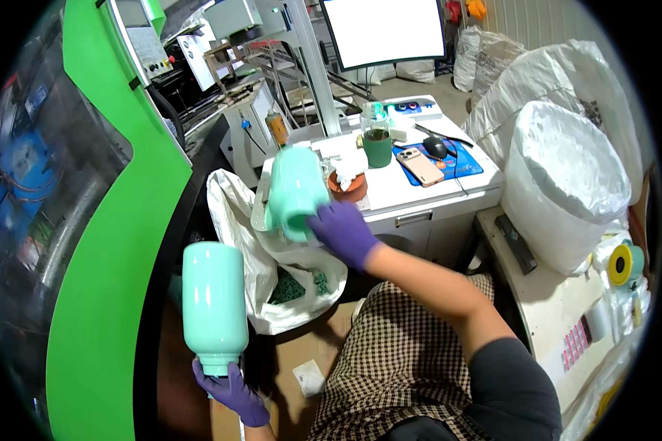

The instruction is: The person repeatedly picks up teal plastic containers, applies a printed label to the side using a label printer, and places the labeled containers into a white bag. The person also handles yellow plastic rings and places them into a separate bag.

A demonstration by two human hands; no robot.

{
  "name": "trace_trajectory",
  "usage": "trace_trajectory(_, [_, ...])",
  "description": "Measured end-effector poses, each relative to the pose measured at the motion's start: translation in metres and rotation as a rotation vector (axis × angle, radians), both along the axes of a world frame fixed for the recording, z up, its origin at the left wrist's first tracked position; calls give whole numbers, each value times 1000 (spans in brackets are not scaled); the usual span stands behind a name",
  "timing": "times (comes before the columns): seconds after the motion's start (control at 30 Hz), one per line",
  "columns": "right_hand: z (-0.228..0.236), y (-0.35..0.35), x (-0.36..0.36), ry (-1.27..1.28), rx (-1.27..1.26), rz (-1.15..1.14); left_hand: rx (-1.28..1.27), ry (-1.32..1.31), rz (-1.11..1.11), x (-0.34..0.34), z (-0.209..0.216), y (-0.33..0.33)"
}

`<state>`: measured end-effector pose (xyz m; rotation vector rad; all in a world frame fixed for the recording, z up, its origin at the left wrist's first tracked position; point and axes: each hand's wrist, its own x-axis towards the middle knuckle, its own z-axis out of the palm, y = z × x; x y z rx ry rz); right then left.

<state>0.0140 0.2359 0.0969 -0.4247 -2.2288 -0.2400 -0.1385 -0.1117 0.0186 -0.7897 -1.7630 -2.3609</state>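
A white tabletop (pixel 390 195) is standing behind an open sack (pixel 261 257). Left of that, a mint jar (pixel 215 301) is resting upside down in the left hand (pixel 232 393), wrapped round its neck, presumably because that part is narrowest; above the sack, the right hand (pixel 342 234) is gripping a tilted second jar's (pixel 298 180) mouth end, fingers bent.

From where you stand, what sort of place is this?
Probably a plastic-bottle workshop: there's a large green-panelled machine, two matching mint-green bottles, and an open white sack holding green scraps.
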Motion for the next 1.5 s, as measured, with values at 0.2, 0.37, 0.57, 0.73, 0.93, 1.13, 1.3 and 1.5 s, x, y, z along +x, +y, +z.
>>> trace_trajectory(0.2, [17, -151, 227, 52, -313, 240, -31, 348, -220, -11, 47, 126])
trace_trajectory(0.37, [3, -211, 325, 474, -813, 231, -139, 757, -106, 2, 51, 298])
trace_trajectory(0.57, [-4, -227, 357, 177, -748, 243, -323, 748, -9, -15, 28, 356])
trace_trajectory(0.73, [-10, -223, 336, 194, -638, 223, -383, 732, -58, -9, 23, 371])
trace_trajectory(0.93, [15, -223, 288, 94, -683, 163, -389, 847, -165, -47, 27, 375])
trace_trajectory(1.13, [13, -252, 259, 164, -619, 114, -172, 458, -1243, 85, 98, 224])
trace_trajectory(1.3, [-1, -249, 221, 409, -727, 309, -293, 1474, -1339, 137, 140, 92])
trace_trajectory(1.5, [-15, -235, 303, 110, -511, 54, -548, 1142, -1379, 135, 156, 109])
